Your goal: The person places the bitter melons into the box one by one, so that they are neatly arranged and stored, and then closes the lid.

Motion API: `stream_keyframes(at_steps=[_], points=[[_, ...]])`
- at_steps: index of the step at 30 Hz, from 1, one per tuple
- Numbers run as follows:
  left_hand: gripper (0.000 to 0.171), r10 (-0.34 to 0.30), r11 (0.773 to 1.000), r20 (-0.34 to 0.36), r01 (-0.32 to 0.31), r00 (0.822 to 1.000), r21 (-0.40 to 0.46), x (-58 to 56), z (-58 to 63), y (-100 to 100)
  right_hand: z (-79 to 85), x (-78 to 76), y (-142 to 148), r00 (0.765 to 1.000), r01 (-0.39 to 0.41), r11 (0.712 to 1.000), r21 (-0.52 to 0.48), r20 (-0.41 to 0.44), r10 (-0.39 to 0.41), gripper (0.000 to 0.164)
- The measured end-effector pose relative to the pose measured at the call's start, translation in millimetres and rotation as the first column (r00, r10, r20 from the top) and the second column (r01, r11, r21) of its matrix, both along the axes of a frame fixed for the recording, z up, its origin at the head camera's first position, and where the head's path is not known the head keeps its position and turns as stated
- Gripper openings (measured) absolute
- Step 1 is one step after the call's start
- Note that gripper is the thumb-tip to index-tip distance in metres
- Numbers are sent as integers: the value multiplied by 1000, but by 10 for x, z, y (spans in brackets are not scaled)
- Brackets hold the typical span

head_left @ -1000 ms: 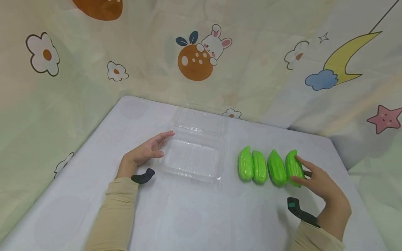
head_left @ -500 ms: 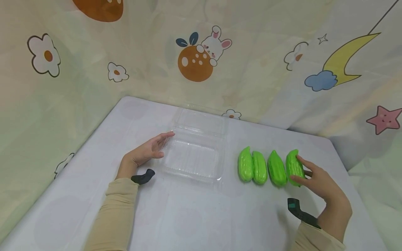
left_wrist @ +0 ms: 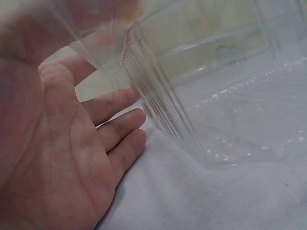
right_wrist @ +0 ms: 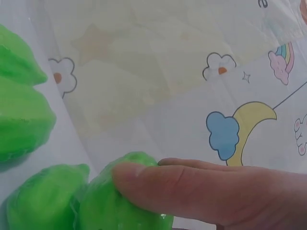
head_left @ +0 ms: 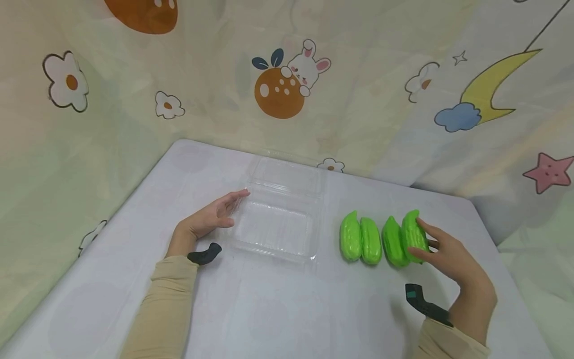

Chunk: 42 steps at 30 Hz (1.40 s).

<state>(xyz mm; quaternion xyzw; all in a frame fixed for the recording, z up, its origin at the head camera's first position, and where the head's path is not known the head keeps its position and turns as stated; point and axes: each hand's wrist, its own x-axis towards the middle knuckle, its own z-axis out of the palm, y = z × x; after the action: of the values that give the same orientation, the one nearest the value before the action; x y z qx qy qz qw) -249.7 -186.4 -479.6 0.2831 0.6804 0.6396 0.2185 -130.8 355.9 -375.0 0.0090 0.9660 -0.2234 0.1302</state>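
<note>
A clear plastic clamshell box point(head_left: 273, 227) lies with its lid point(head_left: 287, 175) folded back. My left hand point(head_left: 208, 217) rests at the box's left side, fingers extended. In the left wrist view, its fingertips point(left_wrist: 136, 117) lie right at the ribbed corner wall. My right hand point(head_left: 453, 254) grips the rightmost bright green, ridged toy bitter melon point(head_left: 413, 237) between thumb and fingers. That melon overlaps the neighbouring bitter melon point(head_left: 392, 244) in the head view. The right wrist view has the thumb point(right_wrist: 144, 184) on the held melon's side; most other fingers are hidden.
Two more bitter melons, a left one point(head_left: 350, 237) and a right one point(head_left: 370, 242), lie side by side between the box and the held melon. The white table point(head_left: 269, 309) meets a printed cloth backdrop point(head_left: 215, 75) along its far edge.
My right hand has shifted the gripped bitter melon slightly left and away from me, closing the gap to its neighbour. The left hand and box stay in place.
</note>
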Motion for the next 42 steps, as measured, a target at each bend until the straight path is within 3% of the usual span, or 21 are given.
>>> stream_keyframes(at_steps=[14, 33, 42], points=[[89, -1, 1000, 12, 0, 1000, 24, -3, -16, 61, 100, -58, -136, 997, -31, 999, 13, -69, 32, 90], [83, 6, 1000, -5, -6, 1000, -6, 57, -23, -17, 48, -171, -938, 976, -44, 993, -109, -218, 20, 86], [85, 1, 999, -2, -1, 1000, 35, 45, -20, 1, -10, -261, -1333, 960, -82, 983, -162, -276, 35, 82]])
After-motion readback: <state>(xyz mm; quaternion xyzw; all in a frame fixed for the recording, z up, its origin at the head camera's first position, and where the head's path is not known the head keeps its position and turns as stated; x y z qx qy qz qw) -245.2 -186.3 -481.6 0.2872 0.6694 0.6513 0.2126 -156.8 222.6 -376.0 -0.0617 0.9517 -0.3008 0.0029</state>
